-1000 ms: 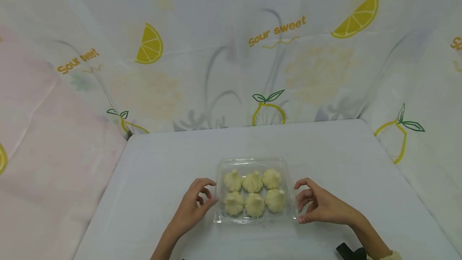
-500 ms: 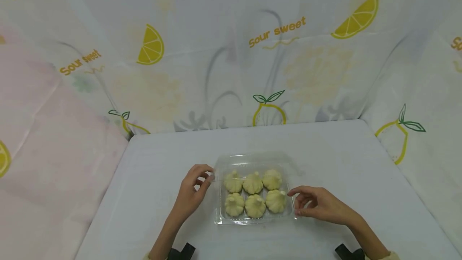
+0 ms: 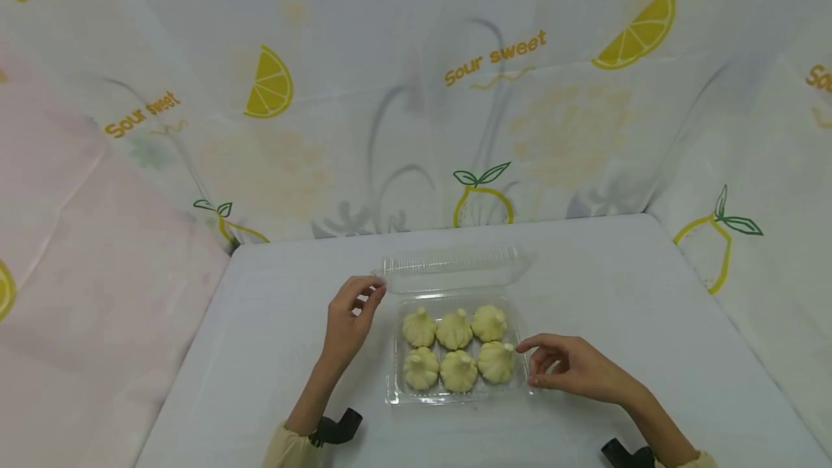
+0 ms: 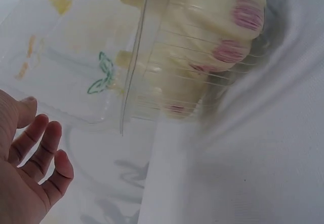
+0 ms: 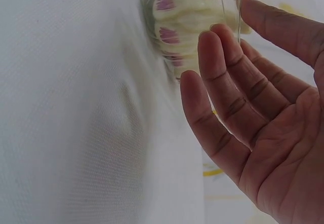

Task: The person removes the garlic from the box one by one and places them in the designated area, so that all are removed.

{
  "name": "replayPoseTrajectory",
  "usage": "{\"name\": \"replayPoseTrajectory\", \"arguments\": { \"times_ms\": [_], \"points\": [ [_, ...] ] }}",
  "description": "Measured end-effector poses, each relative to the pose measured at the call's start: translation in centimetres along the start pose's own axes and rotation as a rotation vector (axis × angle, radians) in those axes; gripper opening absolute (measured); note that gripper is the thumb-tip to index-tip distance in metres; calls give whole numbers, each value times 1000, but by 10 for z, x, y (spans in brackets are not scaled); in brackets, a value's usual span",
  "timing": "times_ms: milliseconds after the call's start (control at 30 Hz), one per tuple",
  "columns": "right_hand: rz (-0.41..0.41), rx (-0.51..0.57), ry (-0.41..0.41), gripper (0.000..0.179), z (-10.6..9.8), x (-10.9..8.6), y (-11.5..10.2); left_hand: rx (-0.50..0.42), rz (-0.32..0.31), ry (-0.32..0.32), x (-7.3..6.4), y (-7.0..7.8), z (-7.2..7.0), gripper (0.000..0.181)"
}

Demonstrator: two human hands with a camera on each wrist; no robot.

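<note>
A clear plastic box stands on the table with several pale garlic bulbs in rows inside. Its hinged lid is tilted up and back, behind the bulbs. My left hand pinches the lid's left edge between thumb and fingers. At the box's right side, my right hand holds the rim, thumb toward the near corner. Through the clear wall, the left wrist view shows purple streaks on the garlic. In the right wrist view, the fingers lie against the box wall and rim.
White cloth covers the table. A printed lemon curtain rises behind and along both sides. Black wrist mounts sit at both wrists, near the front edge.
The lid has swung up and backward off the garlic, with my left hand moving away along with it. My right hand has closed in on the box's right rim and stayed there.
</note>
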State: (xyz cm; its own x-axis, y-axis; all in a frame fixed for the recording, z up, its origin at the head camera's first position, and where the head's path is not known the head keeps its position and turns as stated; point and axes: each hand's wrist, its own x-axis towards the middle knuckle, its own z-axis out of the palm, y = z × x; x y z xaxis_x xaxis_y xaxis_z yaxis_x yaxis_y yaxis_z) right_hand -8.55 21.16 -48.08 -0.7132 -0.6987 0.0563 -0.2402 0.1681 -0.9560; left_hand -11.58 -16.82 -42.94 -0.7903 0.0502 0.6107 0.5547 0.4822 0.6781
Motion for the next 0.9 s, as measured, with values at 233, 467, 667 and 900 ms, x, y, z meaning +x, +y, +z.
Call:
{"name": "replayPoseTrajectory", "arguments": {
  "times_ms": [233,467,667,900],
  "points": [
    [-13,11,-3,39,1,0,-2,-27,-3,47,5,-10,7,16],
    [-20,14,-4,40,1,0,1,-53,-28,74,8,-21,15,17],
    [-25,22,-3,40,1,0,1,-113,-117,73,10,-26,21,20],
    [-18,15,1,41,1,0,1,-157,-221,51,10,-31,25,25]
  ]
}}
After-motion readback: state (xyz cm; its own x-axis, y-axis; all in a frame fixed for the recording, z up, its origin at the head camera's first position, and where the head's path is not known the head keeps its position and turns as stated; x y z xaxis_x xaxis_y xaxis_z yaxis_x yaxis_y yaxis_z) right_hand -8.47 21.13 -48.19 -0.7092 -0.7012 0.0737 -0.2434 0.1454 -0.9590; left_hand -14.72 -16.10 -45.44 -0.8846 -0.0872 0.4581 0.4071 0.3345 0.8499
